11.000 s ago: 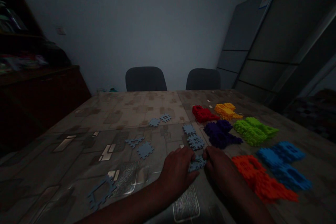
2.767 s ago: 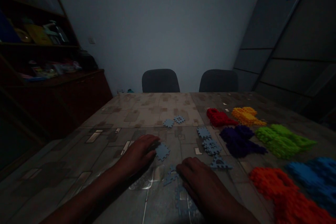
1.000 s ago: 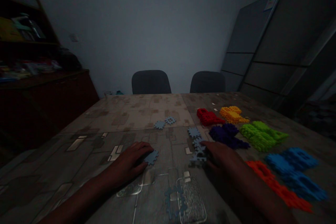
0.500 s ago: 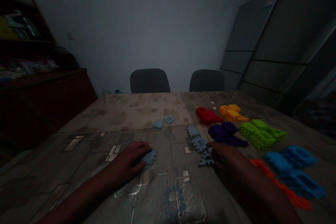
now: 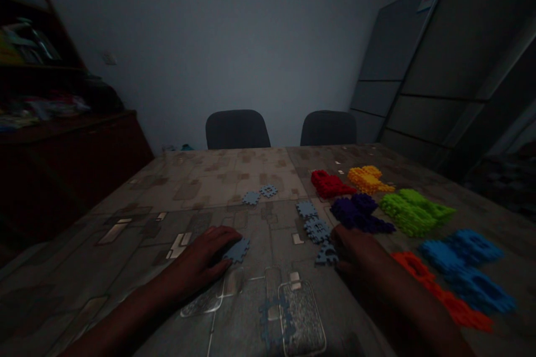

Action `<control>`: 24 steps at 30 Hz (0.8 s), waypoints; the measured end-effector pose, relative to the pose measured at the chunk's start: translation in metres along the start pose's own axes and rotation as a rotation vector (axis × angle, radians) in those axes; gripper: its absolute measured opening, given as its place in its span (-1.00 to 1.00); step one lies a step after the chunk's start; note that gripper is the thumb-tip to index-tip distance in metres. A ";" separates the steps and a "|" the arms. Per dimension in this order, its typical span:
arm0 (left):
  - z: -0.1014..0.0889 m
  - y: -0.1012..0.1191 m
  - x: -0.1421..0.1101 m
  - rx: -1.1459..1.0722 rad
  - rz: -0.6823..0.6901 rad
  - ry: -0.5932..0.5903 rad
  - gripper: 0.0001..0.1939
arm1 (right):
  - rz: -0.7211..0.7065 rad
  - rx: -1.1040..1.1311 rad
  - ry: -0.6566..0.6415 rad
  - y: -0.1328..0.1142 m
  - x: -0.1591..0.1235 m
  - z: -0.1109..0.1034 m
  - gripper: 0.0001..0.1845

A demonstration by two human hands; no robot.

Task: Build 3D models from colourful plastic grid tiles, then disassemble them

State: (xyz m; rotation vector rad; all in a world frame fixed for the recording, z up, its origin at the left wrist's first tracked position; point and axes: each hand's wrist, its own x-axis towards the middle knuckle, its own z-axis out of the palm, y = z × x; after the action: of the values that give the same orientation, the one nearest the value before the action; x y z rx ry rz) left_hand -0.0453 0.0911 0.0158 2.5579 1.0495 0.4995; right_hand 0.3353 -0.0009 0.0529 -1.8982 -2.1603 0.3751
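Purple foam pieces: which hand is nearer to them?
Right. The right hand is just in front of the purple foam pieces; the left hand is far to their left.

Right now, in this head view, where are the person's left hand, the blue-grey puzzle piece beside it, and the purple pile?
Left hand [image 5: 201,263]: head view, point on the back of the hand.
Blue-grey puzzle piece [image 5: 237,250]: head view, point on the middle of the piece.
Purple pile [image 5: 358,213]: head view, point on the top of the pile.

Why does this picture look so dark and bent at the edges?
In the head view, dim light leaves the left hand and right hand as dark shapes; the grey panels at right lean sharply, probably from wide-lens distortion.
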 end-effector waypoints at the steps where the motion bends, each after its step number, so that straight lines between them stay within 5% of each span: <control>1: 0.001 -0.001 0.000 0.002 0.001 0.003 -0.57 | 0.001 -0.002 -0.003 -0.002 0.000 0.000 -0.52; 19: 0.001 0.002 0.001 -0.011 -0.001 0.028 -0.57 | 0.100 -0.193 -0.136 -0.025 0.021 -0.001 -0.57; 24: 0.002 0.005 0.002 -0.047 -0.048 0.049 -0.53 | 0.116 -0.139 -0.117 -0.031 0.015 -0.003 -0.45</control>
State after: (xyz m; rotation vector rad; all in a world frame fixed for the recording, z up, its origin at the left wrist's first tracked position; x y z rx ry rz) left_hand -0.0402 0.0890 0.0169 2.4850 1.1006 0.5703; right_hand 0.3052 0.0098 0.0668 -2.1338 -2.2087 0.3754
